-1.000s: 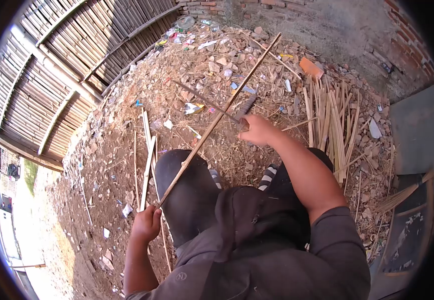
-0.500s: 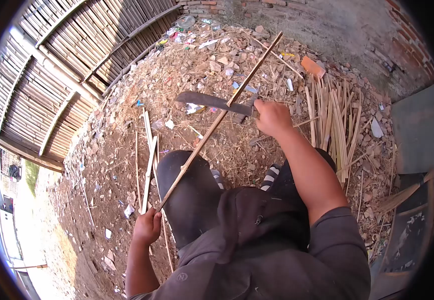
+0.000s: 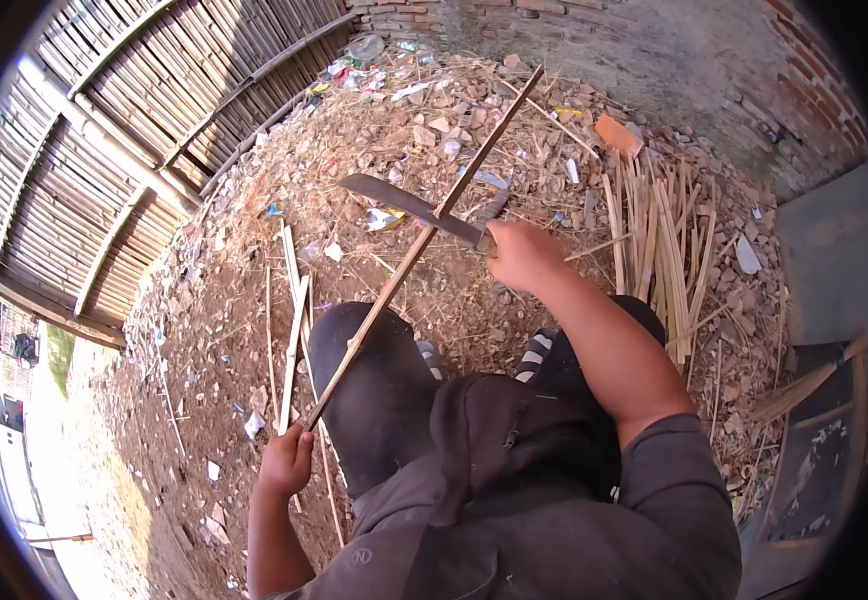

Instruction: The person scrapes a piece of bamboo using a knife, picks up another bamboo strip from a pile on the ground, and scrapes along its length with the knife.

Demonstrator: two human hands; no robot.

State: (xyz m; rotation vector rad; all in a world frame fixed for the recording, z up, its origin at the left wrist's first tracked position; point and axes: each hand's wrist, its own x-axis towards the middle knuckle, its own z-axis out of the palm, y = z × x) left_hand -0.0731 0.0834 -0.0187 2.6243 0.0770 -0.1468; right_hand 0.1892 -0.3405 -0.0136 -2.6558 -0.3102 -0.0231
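Note:
My left hand [image 3: 286, 460] is closed around the lower end of a long bamboo strip [image 3: 391, 284], which slants up and to the right across my left knee. My right hand [image 3: 522, 256] grips the handle of a machete [image 3: 394, 196]. The dark blade points left and crosses the strip above its middle, touching it or very near. The fingers of my right hand wrap round the handle and hide most of it.
Split bamboo strips [image 3: 666, 245] lie in a pile at the right, and a few more strips [image 3: 292, 325] lie by my left knee. Rubble and litter cover the ground. A bamboo fence [image 3: 114, 140], a brick wall [image 3: 654, 60] and a grey panel [image 3: 834, 255] stand around.
The blade first turned flatter to view, with my right hand shifting right. Since then the hand has moved slightly left and down, and the strip's upper end has swung a little left.

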